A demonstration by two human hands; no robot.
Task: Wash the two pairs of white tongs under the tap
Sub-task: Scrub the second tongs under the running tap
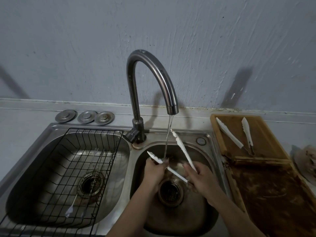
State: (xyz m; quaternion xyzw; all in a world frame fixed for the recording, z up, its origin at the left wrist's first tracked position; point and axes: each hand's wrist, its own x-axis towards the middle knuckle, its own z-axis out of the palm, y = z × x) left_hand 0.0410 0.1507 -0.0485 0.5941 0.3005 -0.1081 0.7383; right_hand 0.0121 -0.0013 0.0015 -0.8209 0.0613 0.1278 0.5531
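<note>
One pair of white tongs [182,147] is spread open over the right sink basin [201,218], under the running tap [150,79]. My right hand [200,177] grips it at the hinge end. My left hand [153,170] pinches the lower arm near its scalloped tip. The water stream [168,135] falls between the two arms onto my fingers. The second pair of white tongs [246,132] lies spread open on the wooden cutting board [271,141] to the right of the sink.
A black wire rack [56,170] sits in the left basin with a spoon and long utensils in it. Three metal drain lids [85,116] lie behind the sink. A dirty plate [306,161] lies at the far right. The counter by the board is stained brown.
</note>
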